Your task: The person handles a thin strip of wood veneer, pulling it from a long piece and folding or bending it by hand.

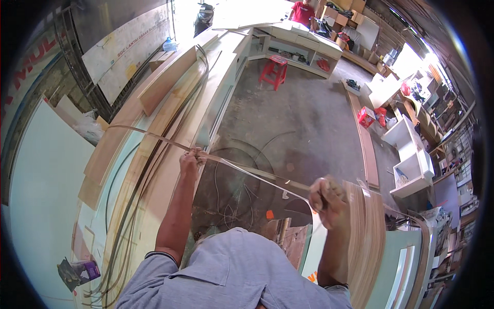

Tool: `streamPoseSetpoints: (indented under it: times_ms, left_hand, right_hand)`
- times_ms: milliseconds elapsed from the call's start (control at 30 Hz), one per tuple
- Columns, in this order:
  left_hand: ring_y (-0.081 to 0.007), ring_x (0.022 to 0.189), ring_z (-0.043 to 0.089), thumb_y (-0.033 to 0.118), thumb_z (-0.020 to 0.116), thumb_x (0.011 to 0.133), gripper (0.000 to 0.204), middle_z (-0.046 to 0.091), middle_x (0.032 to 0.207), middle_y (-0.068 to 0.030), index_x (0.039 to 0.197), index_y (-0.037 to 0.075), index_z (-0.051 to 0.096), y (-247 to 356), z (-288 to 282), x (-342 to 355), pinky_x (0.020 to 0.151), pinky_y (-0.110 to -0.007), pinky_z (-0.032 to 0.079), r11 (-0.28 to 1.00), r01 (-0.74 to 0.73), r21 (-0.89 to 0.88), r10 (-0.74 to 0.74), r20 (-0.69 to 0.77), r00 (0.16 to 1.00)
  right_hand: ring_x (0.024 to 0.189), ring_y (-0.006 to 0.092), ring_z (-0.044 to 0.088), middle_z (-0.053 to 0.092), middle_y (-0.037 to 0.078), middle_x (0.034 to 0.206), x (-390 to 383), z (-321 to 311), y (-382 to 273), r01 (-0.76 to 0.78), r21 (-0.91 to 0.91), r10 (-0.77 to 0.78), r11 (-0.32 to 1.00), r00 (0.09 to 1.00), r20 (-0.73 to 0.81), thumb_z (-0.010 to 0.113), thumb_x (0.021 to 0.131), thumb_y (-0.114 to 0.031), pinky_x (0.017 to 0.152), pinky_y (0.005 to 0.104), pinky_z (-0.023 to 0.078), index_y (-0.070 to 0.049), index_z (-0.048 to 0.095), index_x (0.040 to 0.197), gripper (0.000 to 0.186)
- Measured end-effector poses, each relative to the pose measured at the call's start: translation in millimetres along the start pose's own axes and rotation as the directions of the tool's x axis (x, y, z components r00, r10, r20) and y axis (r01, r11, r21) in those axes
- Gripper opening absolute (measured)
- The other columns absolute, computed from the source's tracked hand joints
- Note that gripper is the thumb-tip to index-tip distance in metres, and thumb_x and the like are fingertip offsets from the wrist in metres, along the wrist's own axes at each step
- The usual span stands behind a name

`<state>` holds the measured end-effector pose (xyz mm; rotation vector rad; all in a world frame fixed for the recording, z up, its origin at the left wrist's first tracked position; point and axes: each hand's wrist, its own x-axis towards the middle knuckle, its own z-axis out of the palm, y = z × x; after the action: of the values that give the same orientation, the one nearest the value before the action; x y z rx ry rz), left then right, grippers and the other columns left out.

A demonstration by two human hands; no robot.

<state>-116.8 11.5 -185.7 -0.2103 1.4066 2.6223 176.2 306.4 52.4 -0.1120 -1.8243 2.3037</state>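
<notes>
A long, thin brown edging strip (139, 131) runs from the boards on the left across to the middle, with a narrow pale strip (262, 181) alongside it toward the right. My left hand (191, 159) pinches the strips at the edge of the long workbench of pale boards (206, 113). My right hand (329, 201), slightly blurred, is closed on the other stretch of strip, out over the floor. Dark, curved strips (170, 123) lie lengthwise along the boards on the left.
Stacked laminate strips (365, 232) stand at my right. A red stool (274, 72) is near the white cabinets (298, 46), behind which a person (303, 14) stands. White box units (411, 170) line the right side. Coiled strips (236, 206) lie on the concrete floor.
</notes>
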Motion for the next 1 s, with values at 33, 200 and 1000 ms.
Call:
streamPoseSetpoints:
  times_ms: [33, 200, 1000]
  left_hand:
    - [-0.0129, 0.053, 0.058, 0.031, 0.052, 0.102, 0.031, 0.066, 0.078, -0.0100, 0.097, 0.001, 0.060, 0.0, -3.1, 5.4, 0.053, -0.022, 0.051, 0.996, -0.018, 0.084, 0.016, 0.023, 1.000]
    - [-0.0115, 0.048, 0.056, 0.030, 0.054, 0.102, 0.029, 0.064, 0.072, -0.0080, 0.092, 0.003, 0.060, 0.5, -24.9, 37.2, 0.042, -0.024, 0.044, 0.989, 0.078, 0.128, -0.068, -0.077, 0.995]
    - [-0.0088, 0.054, 0.053, 0.030, 0.050, 0.102, 0.023, 0.065, 0.076, -0.0026, 0.100, 0.010, 0.062, 119.3, -137.7, 155.2, 0.042, -0.020, 0.035, 0.963, 0.055, 0.263, -0.026, -0.115, 0.993]
  right_hand:
    - [0.055, 0.0084, 0.042, 0.048, 0.001, 0.063, -8.8, -11.2, -3.2, 0.023, -0.021, -0.023, 1.000, 1.000, -0.012, 0.052, 0.101, -0.030, 0.051, 0.0241, 0.032, -0.003, 0.063, 0.092, 0.030]
    - [0.052, 0.0091, 0.042, 0.049, 0.002, 0.064, -52.0, -65.6, -24.0, 0.088, -0.048, -0.091, 0.995, 0.993, -0.079, 0.054, 0.100, -0.028, 0.050, 0.0255, 0.032, -0.003, 0.061, 0.090, 0.028]
    - [0.040, 0.0021, 0.020, 0.036, -0.005, 0.060, -230.4, -333.7, -175.8, 0.226, -0.264, -0.348, 0.938, 0.611, -0.711, 0.057, 0.100, -0.033, 0.035, 0.0209, 0.016, -0.007, 0.060, 0.108, 0.028]
